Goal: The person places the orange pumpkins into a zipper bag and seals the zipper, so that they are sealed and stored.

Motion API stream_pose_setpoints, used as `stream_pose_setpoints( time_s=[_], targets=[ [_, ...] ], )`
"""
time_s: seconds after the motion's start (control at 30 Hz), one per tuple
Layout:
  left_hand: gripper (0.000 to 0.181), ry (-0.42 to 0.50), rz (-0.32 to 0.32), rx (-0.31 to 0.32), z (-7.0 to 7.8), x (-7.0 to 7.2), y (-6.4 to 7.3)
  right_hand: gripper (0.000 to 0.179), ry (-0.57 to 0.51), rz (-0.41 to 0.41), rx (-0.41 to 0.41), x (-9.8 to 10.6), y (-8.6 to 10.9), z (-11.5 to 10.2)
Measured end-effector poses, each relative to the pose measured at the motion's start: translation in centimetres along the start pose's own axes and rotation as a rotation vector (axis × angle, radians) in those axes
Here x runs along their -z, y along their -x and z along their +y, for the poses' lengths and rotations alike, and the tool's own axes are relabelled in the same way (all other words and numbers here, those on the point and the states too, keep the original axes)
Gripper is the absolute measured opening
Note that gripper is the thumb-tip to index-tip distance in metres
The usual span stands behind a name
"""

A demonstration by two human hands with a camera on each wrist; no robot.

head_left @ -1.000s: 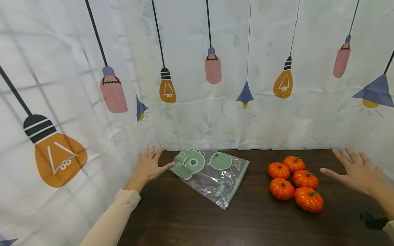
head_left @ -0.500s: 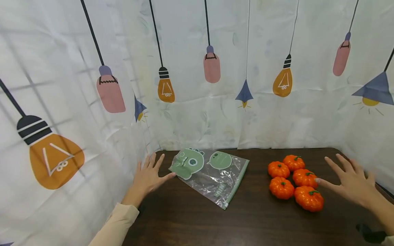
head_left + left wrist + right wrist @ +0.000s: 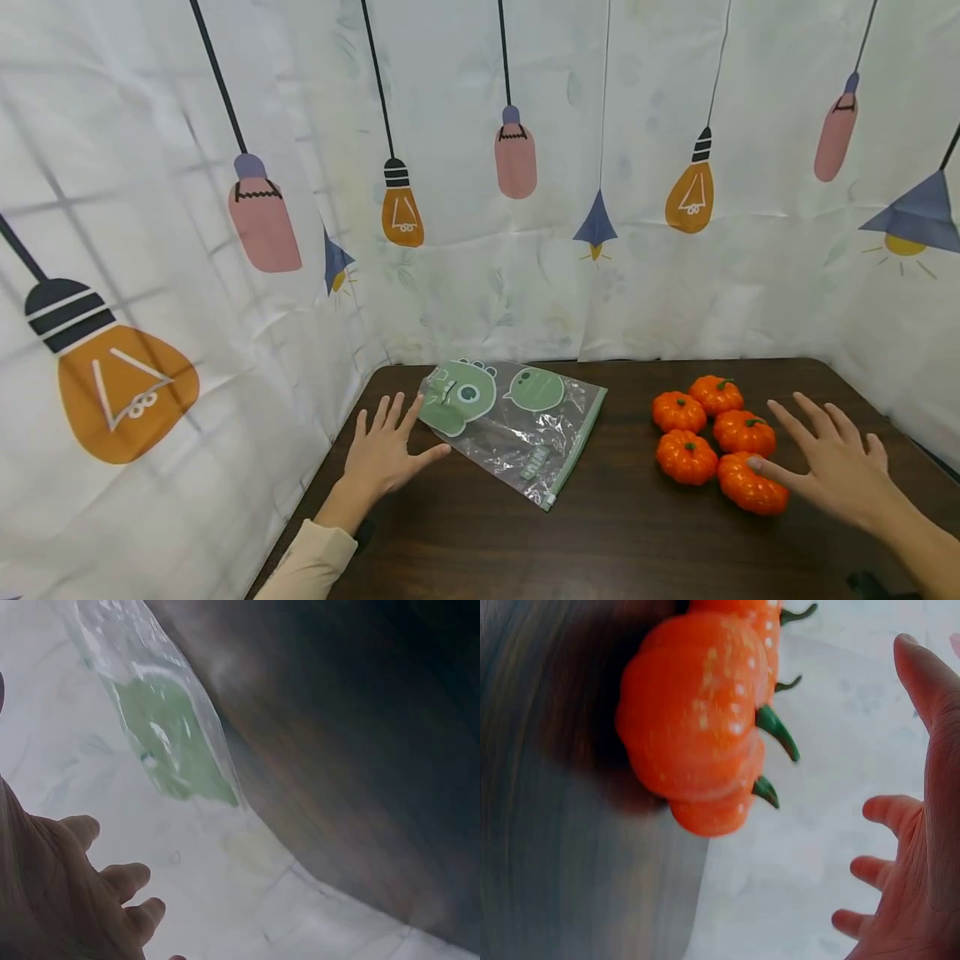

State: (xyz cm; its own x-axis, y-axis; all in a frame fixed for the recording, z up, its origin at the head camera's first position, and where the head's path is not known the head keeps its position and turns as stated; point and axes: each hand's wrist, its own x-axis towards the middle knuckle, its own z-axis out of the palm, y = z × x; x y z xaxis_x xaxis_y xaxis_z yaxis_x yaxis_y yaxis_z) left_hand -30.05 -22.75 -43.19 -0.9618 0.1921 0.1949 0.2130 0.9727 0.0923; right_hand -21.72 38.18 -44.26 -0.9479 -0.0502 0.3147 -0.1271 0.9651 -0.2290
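Observation:
A clear plastic zip bag (image 3: 517,425) with a green cartoon print and a green slider edge lies flat on the dark wooden table (image 3: 570,550). My left hand (image 3: 386,454), fingers spread, hovers beside the bag's left corner and holds nothing. In the left wrist view the bag (image 3: 169,735) shows past the fingers. Several small orange pumpkins (image 3: 686,457) with green stems sit clustered on the right of the table. Over the cluster's right side hangs my right hand (image 3: 836,467), fingers spread and holding nothing; its thumb overlaps the nearest pumpkin in the head view. The right wrist view shows a pumpkin (image 3: 697,705) close by.
A white curtain (image 3: 480,292) printed with hanging lamps and bulbs stands behind the table and along its left side. Bare tabletop separates the bag from the pumpkins and runs toward the front.
Both hands have moved inward and closer to the body, the right one toward the pumpkins. The left has shifted slightly right and down. Bag and pumpkins have stayed in place.

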Motion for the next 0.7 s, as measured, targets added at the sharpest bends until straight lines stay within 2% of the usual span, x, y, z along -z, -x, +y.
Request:
stream_pose_setpoints(
  time_s=[0.17,0.27,0.53,0.7],
  targets=[
    [0.101,0.050,-0.016,-0.024,2.1,-1.1,-0.1,0.094,-0.037,0.045,0.051,-0.6,0.1,-0.9],
    [0.100,0.075,-0.003,-0.045,3.4,-1.6,-0.2,0.092,-0.059,0.057,0.064,-0.6,0.0,-1.7],
    [0.098,0.174,0.056,-0.071,6.5,-2.7,-0.5,0.089,-0.169,0.111,0.087,-0.7,-0.5,-3.9],
    [0.095,0.272,0.122,-0.085,8.1,-3.2,-0.8,0.086,-0.239,0.135,0.111,-0.9,-0.7,-5.4]
  ],
)
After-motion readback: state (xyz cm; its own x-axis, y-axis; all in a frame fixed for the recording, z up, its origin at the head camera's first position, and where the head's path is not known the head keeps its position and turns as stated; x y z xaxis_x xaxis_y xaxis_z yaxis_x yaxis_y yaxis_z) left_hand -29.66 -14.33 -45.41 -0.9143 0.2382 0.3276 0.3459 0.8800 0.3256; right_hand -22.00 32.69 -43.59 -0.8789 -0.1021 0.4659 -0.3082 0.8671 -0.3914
